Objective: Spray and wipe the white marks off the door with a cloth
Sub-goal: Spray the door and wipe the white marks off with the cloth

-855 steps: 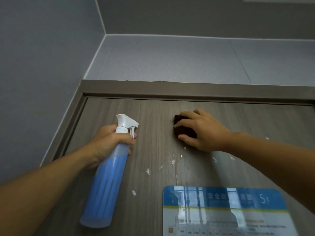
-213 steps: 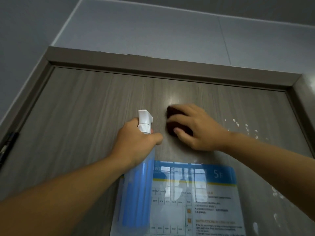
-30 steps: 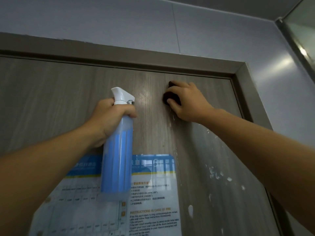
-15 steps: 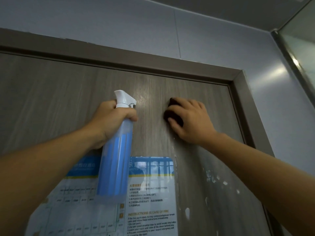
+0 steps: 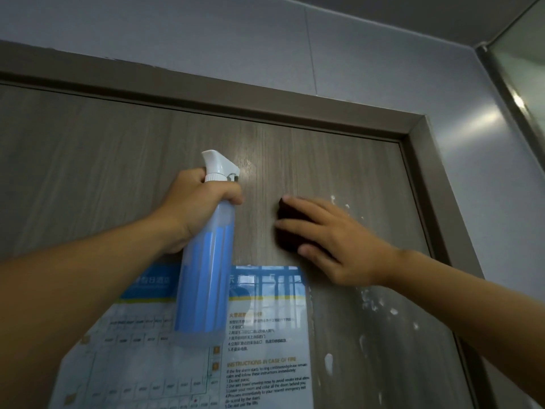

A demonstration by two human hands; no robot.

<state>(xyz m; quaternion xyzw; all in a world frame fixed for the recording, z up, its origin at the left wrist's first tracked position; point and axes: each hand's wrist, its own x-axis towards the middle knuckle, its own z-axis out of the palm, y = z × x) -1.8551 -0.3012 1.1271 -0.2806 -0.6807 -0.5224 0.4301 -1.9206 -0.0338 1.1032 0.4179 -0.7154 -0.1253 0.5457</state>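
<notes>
A grey wood-grain door (image 5: 88, 160) fills the view. My left hand (image 5: 194, 208) grips the neck of a blue spray bottle (image 5: 206, 278) with a white trigger head, its nozzle toward the door. My right hand (image 5: 339, 240) presses a dark cloth (image 5: 287, 228) flat against the door, fingers spread over it and thumb under its lower edge. White marks (image 5: 374, 302) dot the door below and right of that hand, with a larger drip (image 5: 328, 361) lower down and small flecks (image 5: 339, 202) just above the fingers.
A laminated fire-instruction notice (image 5: 259, 343) is stuck to the door below both hands, partly behind the bottle. The brown door frame (image 5: 424, 160) runs along the top and right side. A grey wall lies above, and a glass panel (image 5: 525, 66) stands at the far right.
My right hand has slid the cloth down and slightly right on the door over the last second. The left hand and bottle have stayed about where they were.
</notes>
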